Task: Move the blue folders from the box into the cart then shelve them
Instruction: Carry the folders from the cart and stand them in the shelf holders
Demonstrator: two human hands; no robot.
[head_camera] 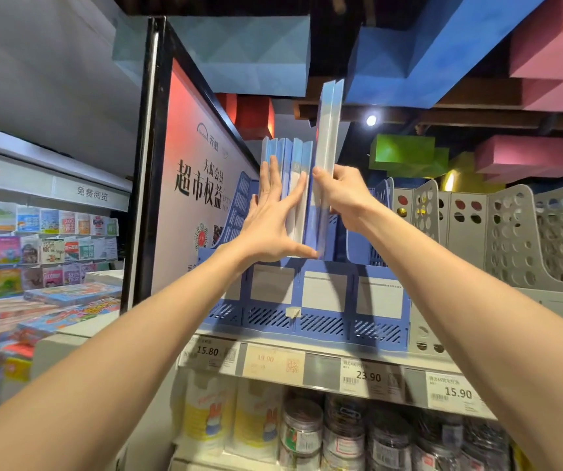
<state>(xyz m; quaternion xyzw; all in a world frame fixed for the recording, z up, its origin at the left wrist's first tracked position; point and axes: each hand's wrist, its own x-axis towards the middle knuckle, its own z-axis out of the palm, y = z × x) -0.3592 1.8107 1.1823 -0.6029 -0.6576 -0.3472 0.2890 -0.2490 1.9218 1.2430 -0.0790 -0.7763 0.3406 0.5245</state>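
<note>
Several blue folders stand upright in a blue slotted file rack on the top shelf. My left hand lies flat against their spines with fingers straight, pressing them to the left. My right hand grips two more blue folders, held upright and standing higher than the rest. Their lower ends sit in the rack slot just right of the standing folders. The box and cart are out of view.
Grey perforated file racks stand to the right on the same shelf. Price tags line the shelf edge, with jars and packs below. A poster panel rises on the left, beyond it a table of books.
</note>
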